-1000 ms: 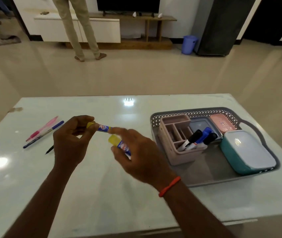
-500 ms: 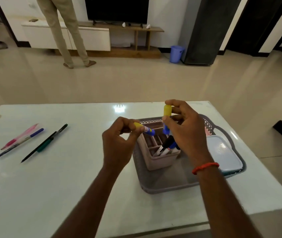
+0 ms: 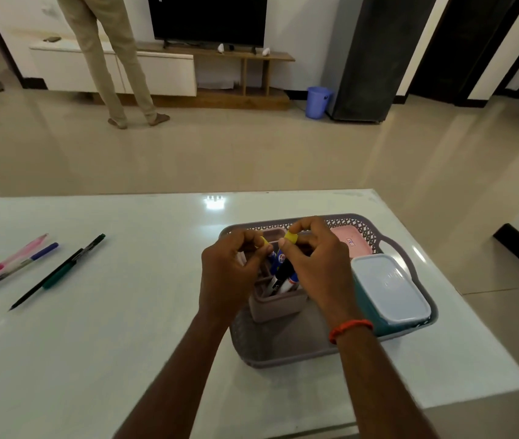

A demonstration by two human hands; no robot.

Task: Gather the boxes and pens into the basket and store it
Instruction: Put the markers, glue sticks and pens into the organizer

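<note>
A grey basket (image 3: 397, 248) stands on the white table (image 3: 125, 327). Inside it are a pink pen holder (image 3: 278, 304) with markers (image 3: 283, 280), a teal box with a pale lid (image 3: 391, 288) and a pink box (image 3: 351, 243). Both hands are over the holder. My left hand (image 3: 229, 274) pinches a yellow-capped blue glue stick (image 3: 265, 243), mostly hidden by the fingers. My right hand (image 3: 318, 264) pinches a second yellow-capped glue stick (image 3: 290, 238) upright, its lower end down among the markers.
Several pens lie at the table's left: a pink pen (image 3: 11, 258), a blue pen (image 3: 35, 256), a black pen (image 3: 59, 272) and a green pen (image 3: 59, 278). A person (image 3: 109, 58) stands at the far TV cabinet. A blue bin (image 3: 318, 102) sits on the floor.
Both hands carried the glue sticks from the table's middle to the basket. They have now lowered them to the pen holder, the right one turned upright.
</note>
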